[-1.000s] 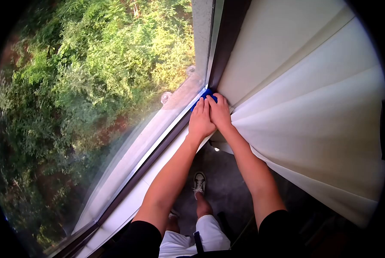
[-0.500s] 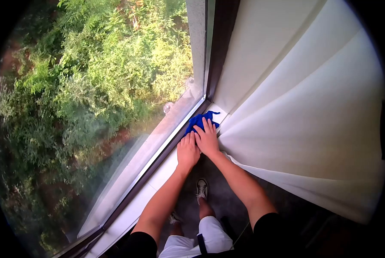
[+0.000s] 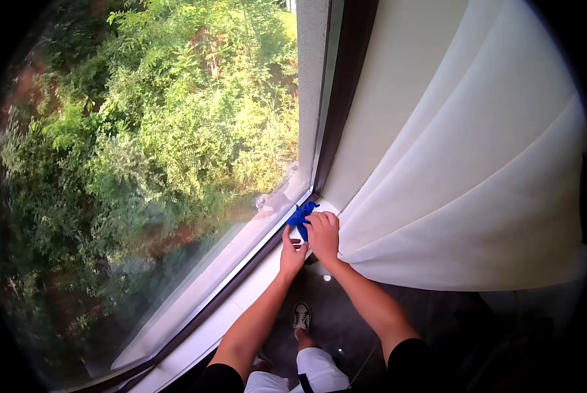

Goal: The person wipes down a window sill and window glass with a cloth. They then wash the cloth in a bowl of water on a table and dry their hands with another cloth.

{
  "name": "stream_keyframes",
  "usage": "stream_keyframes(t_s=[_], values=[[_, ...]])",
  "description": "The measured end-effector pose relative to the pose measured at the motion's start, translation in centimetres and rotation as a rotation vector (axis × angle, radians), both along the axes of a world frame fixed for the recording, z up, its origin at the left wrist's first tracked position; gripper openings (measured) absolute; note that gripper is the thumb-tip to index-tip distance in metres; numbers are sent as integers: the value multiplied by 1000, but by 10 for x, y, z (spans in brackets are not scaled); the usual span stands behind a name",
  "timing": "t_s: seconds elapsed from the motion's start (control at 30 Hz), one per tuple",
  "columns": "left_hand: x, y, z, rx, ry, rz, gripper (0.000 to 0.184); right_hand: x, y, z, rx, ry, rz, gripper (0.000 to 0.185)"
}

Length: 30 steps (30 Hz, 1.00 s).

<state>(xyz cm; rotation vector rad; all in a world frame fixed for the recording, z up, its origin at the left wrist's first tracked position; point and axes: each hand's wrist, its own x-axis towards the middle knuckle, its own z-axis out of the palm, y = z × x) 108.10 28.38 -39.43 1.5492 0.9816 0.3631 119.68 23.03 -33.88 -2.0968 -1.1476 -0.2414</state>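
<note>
A crumpled blue cloth [image 3: 302, 215] lies bunched in the corner of the white windowsill [image 3: 257, 286], against the dark window frame [image 3: 244, 267]. My right hand [image 3: 324, 230] is closed on the cloth's right side, with the fingers curled over it. Just left of it, my left hand [image 3: 293, 254] has its thumb and index finger apart. That index fingertip reaches the cloth's lower left edge, and part of the cloth hangs down between the two hands.
A large window pane [image 3: 143, 196] with trees outside fills the left. To the right hangs a white curtain [image 3: 463, 196], close beside my right hand. Below are the dark floor [image 3: 346, 321] and my sneaker [image 3: 301, 316].
My left hand's fingers have come off the top of the cloth and spread apart. My right hand has curled round the cloth, which is now more bunched. The view has shifted upward.
</note>
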Motion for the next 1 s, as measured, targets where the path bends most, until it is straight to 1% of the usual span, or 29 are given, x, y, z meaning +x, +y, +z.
stream_keyframes(t_s=[0.03,0.1,0.17,0.23,0.3,0.33,0.37,0.4,0.47,0.5,0.57,0.6,0.63,0.7,0.73,0.8,0.87,0.9,0.93,1.0], values=[[12,1,25,4,-100,17,84,2,0,21,96,-92,-47,22],[43,2,71,308,-324,45,77,15,-1,94,226,-248,-37,25],[71,3,150,504,-446,81,73,37,3,153,355,-399,-19,28],[94,11,201,758,-577,97,75,56,9,209,475,-539,-37,32],[103,13,250,1016,-614,126,76,66,11,268,528,-712,-96,32],[111,15,267,1018,-628,129,76,73,14,292,569,-776,-106,32],[119,17,282,1121,-669,110,76,79,18,314,610,-838,-116,32],[130,20,288,1225,-706,90,75,85,19,329,613,-845,-117,32],[148,29,309,1232,-692,9,75,91,25,362,575,-821,-85,32],[155,33,319,1248,-671,-13,77,98,34,370,577,-823,-79,32],[173,40,336,1234,-646,-24,80,111,51,387,525,-908,-75,32],[179,41,342,1221,-619,-40,83,115,57,391,481,-934,-138,31],[183,40,337,1223,-618,-39,83,118,57,382,483,-934,-137,31],[186,42,341,1213,-517,-104,76,118,60,380,430,-972,-246,31],[187,43,341,1208,-516,-101,76,117,62,379,428,-972,-256,31],[190,47,342,1186,-458,-167,70,119,67,380,398,-998,-268,33],[188,46,336,1170,-492,-195,68,117,68,373,364,-1020,-281,34],[186,46,334,1158,-527,-219,66,115,69,369,339,-1015,-327,36],[185,45,332,1152,-526,-220,66,113,70,366,315,-1009,-374,38],[181,47,324,1131,-597,-178,63,112,71,355,295,-994,-368,40]])
